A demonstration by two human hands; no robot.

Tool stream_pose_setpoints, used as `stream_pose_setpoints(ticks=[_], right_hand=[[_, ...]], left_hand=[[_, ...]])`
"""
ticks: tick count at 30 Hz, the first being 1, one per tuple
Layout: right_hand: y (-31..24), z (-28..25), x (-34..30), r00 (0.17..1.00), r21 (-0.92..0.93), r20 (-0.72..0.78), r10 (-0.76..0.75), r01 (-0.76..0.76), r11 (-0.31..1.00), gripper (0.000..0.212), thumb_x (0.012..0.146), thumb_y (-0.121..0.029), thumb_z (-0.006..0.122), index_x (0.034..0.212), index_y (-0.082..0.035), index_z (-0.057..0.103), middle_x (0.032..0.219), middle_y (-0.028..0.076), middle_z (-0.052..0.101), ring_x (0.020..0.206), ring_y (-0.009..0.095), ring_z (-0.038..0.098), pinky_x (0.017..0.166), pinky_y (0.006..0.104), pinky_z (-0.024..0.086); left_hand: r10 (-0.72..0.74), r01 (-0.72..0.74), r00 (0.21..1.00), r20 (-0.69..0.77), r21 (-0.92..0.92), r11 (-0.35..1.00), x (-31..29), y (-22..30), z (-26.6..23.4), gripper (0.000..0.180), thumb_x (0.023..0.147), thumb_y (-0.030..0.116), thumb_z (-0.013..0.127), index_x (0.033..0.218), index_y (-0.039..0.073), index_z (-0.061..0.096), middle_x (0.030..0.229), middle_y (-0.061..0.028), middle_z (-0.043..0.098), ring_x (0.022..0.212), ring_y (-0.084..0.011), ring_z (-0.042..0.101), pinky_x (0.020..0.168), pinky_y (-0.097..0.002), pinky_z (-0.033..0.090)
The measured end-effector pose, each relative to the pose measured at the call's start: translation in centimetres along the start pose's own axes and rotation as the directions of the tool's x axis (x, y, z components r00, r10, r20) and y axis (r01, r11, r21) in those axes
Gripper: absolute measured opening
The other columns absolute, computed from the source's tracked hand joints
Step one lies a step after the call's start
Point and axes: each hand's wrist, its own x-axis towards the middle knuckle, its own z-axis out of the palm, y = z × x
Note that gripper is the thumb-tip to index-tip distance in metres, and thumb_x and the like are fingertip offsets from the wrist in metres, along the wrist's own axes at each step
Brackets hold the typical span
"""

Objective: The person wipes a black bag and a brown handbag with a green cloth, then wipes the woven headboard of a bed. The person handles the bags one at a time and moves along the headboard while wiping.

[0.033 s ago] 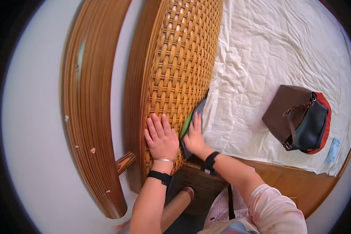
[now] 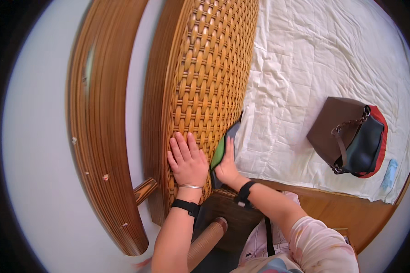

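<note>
My left hand (image 2: 187, 161) lies flat on the tan woven rattan panel (image 2: 205, 91), fingers stretched out and holding nothing. Beside it, my right hand (image 2: 228, 166) presses a green and dark grey cloth (image 2: 219, 151) against the panel's right edge, where the panel meets the mattress. Its fingers are straight and together along the cloth, not wrapped round it. Part of the cloth is hidden under that hand. Both wrists wear black bands, and a thin bangle circles the left one.
A white quilted sheet (image 2: 291, 77) covers the bed to the right. On it stand a brown, black and red handbag (image 2: 339, 123) and a small light blue packet (image 2: 389, 175). Curved wooden rails (image 2: 107, 113) run along the left. A round wooden post (image 2: 207, 241) is below my hands.
My right hand has slid slightly down and the cloth has shifted with it, showing more of its green side. The left hand stays in place on the panel.
</note>
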Motion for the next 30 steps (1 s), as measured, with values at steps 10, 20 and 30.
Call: stream_pose_setpoints(ticks=[10,20,30], right_hand=[[3.3,0.7,8.3,0.913,0.352,-0.280,0.297,-0.190,0.916,0.062,0.095,-0.018,0.041,0.147,0.004,0.015,0.153,0.027,0.015,0.141,0.045,0.014,0.116,0.0460,0.011],[12.6,7.4,1.3,0.905,0.368,-0.278,0.323,-0.210,0.906,0.055,0.099,-0.021,0.037,0.147,0.003,0.022,0.152,0.025,0.023,0.140,0.040,0.023,0.115,0.0420,0.019],[9.4,12.6,-14.0,0.823,0.415,-0.047,0.565,-0.499,0.761,0.055,0.101,-0.025,0.037,0.146,0.002,0.024,0.150,0.025,0.028,0.138,0.040,0.027,0.114,0.0412,0.022]], left_hand=[[0.018,-0.018,1.000,-0.001,0.101,0.995,-0.1,-0.3,0.0,0.073,0.092,0.044,0.051,0.148,0.003,0.029,0.155,-0.0222,0.021,0.143,-0.0381,0.022,0.113,-0.0509,0.020],[0.051,-0.041,0.997,-0.057,0.159,0.986,-0.1,-0.5,0.6,0.073,0.094,0.044,0.049,0.150,0.004,0.026,0.156,-0.0213,0.020,0.143,-0.0375,0.021,0.113,-0.0497,0.020],[0.054,-0.041,0.995,-0.083,0.153,0.987,-0.1,0.5,0.7,0.072,0.094,0.043,0.048,0.150,0.004,0.025,0.156,-0.0206,0.019,0.144,-0.0369,0.020,0.114,-0.0488,0.019]])
